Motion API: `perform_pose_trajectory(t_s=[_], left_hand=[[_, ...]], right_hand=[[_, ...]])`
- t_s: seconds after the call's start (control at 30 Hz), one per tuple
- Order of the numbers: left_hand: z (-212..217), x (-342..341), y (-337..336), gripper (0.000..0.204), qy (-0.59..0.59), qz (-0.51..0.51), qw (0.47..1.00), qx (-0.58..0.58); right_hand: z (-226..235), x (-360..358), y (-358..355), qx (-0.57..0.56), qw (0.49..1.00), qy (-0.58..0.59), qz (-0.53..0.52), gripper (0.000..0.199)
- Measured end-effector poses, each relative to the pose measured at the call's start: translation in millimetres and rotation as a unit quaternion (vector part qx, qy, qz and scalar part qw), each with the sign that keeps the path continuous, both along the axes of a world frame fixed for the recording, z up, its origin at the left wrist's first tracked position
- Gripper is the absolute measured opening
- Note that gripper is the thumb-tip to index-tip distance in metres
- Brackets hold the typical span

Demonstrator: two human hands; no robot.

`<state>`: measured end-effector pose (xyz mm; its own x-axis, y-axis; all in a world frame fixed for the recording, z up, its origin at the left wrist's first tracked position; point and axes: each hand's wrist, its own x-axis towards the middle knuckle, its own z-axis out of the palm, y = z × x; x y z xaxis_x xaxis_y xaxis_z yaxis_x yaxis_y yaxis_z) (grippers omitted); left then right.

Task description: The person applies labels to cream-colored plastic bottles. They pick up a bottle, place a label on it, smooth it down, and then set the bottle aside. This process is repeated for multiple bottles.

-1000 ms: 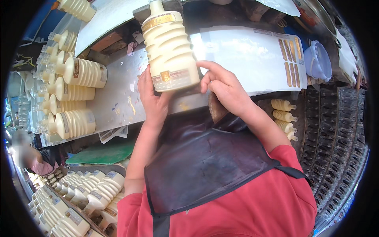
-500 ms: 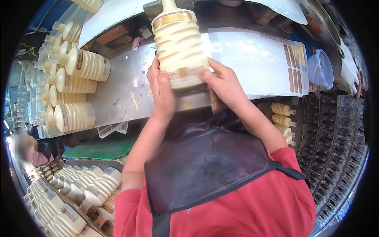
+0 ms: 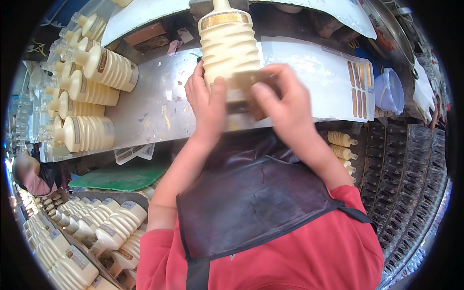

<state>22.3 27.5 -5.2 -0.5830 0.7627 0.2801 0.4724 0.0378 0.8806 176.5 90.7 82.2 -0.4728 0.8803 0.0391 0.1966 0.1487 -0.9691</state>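
A large cream bottle point(image 3: 228, 50) with wavy ridged sides and a gold band lies in front of me, its neck pointing away. My left hand point(image 3: 208, 99) grips the lower left side of the bottle, thumb on top. In my right hand point(image 3: 285, 94) is a flat brown piece point(image 3: 258, 79), blurred by motion, pinched between thumb and fingers. That piece lies across the bottle's lower right part and hides the print there. Its exact kind I cannot make out.
Several cream bottles point(image 3: 99, 92) lie stacked on the metal table point(image 3: 154, 104) at left. A white label sheet point(image 3: 309, 72) with gold strips lies at right, near a pale blue bucket point(image 3: 389, 92). Crated bottles point(image 3: 116, 224) stand lower left, dark racks point(image 3: 411, 193) at right. Another person is far left.
My right hand has left the bottle's side and brought the brown piece up from the table edge onto the bottle's lower part. My left hand stays on the bottle.
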Motion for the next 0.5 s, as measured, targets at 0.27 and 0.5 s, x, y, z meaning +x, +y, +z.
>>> perform_pose_trajectory(t_s=[0.27, 0.5], left_hand=[[-9, -2, -5, 0.053, -0.028, -0.015, 0.999, 0.037], [-17, -5, -5, 0.051, -0.045, -0.023, 0.997, 0.06]], right_hand=[[-25, 19, 8, 0.068, 0.982, -0.173, -0.024, 0.03], [-14, 16, -3, 0.045, 0.994, -0.081, -0.051, 0.026]])
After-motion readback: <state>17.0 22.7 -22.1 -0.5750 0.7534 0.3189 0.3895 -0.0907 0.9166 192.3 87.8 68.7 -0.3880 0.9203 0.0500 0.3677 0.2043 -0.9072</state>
